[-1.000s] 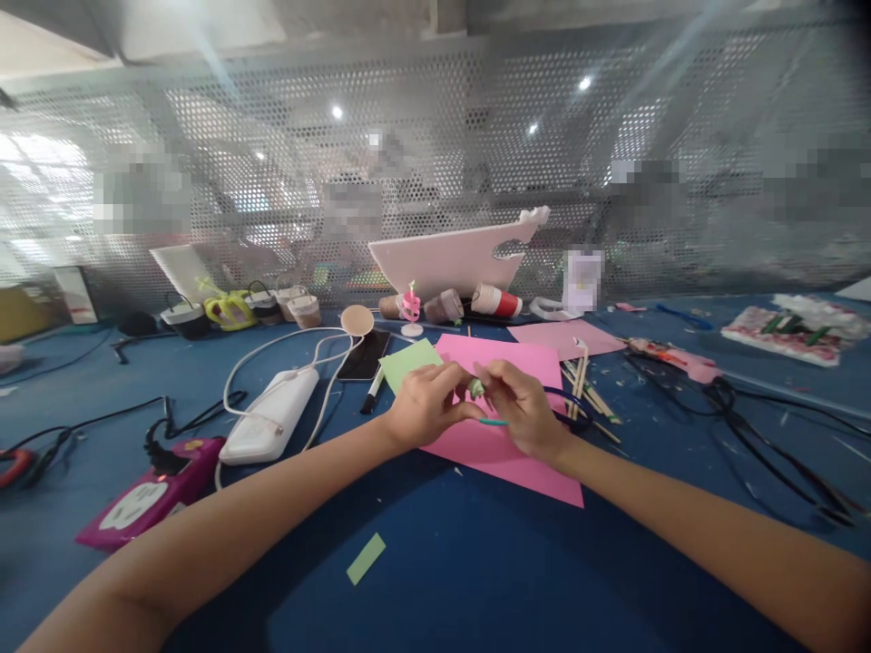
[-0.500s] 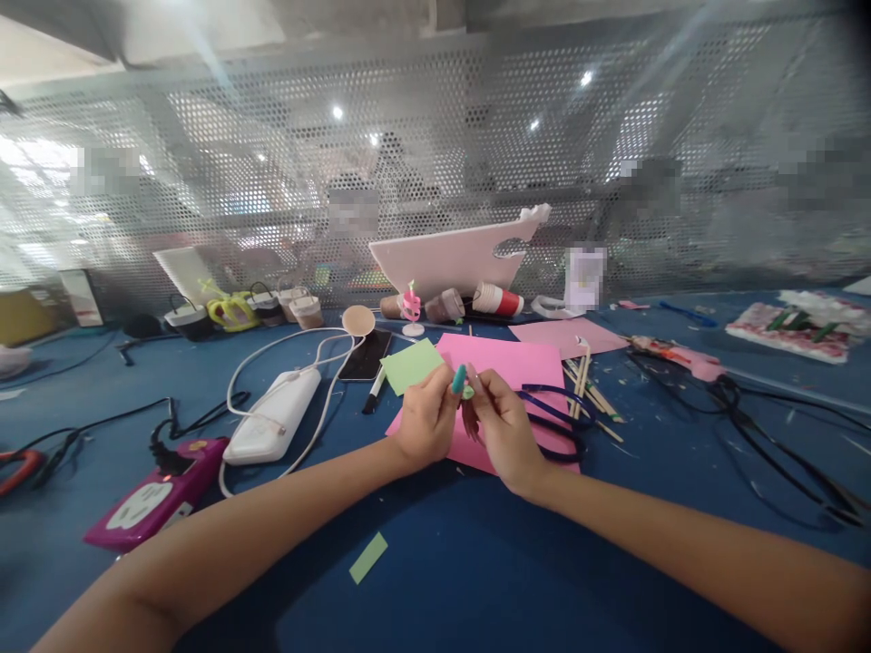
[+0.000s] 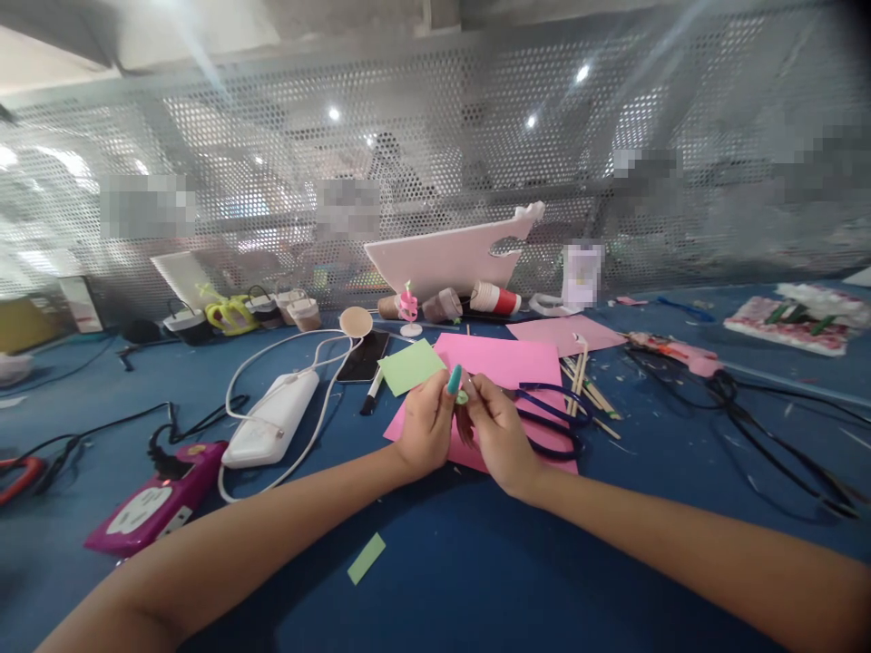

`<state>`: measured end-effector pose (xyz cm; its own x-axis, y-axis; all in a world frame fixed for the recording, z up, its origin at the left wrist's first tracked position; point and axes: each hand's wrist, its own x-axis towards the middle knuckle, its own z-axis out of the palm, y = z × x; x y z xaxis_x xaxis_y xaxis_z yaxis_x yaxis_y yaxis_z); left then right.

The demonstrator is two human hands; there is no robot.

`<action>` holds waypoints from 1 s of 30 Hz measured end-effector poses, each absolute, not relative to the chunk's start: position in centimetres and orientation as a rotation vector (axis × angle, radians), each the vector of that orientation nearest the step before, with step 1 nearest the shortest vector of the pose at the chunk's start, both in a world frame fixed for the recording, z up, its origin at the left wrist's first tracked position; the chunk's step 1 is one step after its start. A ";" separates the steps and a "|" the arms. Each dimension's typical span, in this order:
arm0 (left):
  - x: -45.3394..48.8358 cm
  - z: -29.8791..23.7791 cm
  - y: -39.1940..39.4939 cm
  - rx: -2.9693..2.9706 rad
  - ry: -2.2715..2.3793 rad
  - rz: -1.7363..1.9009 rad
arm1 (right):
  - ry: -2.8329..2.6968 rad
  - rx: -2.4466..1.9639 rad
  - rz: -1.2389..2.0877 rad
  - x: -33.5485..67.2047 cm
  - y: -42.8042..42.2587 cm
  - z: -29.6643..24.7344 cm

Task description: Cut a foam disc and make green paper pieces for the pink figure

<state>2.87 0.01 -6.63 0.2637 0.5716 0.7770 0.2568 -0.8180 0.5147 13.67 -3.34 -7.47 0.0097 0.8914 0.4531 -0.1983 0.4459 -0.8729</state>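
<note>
My left hand (image 3: 427, 419) and my right hand (image 3: 502, 433) meet above a bright pink sheet (image 3: 507, 358), fingertips pinched together. Between them is a small light green piece (image 3: 463, 397), perhaps paper; most of it is hidden by my fingers. A long teal nail shows on my left thumb. Navy-handled scissors (image 3: 550, 444) lie on the pink sheet just right of my right hand, their blades out of sight. A light green paper sheet (image 3: 412, 365) lies beyond my left hand. Nearer to me on the blue table is a small green paper strip (image 3: 366, 558).
Left of my hands are a white power bank (image 3: 272, 422) with a looping cable, a purple power strip (image 3: 160, 499), a phone (image 3: 364, 355) and a marker (image 3: 372, 392). Thin sticks (image 3: 592, 385) and a pink glue gun (image 3: 687, 354) lie right. Cups (image 3: 495, 297) and a foam board (image 3: 445, 258) stand behind.
My fingertips have drawn closer together around the green piece, which shows less than before. Both hands stay in nearly the same place, and the whole view has shifted slightly.
</note>
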 end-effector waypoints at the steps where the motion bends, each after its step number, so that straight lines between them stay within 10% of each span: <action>1: 2.9 -6.6 0.0 2.247 0.767 1.567 | -1.279 -0.712 0.968 13.7 -3.3 -7.6; 30: 2.0 -5.9 1.7 2.820 0.784 1.736 | -1.528 -0.884 0.466 14.7 -2.8 -7.0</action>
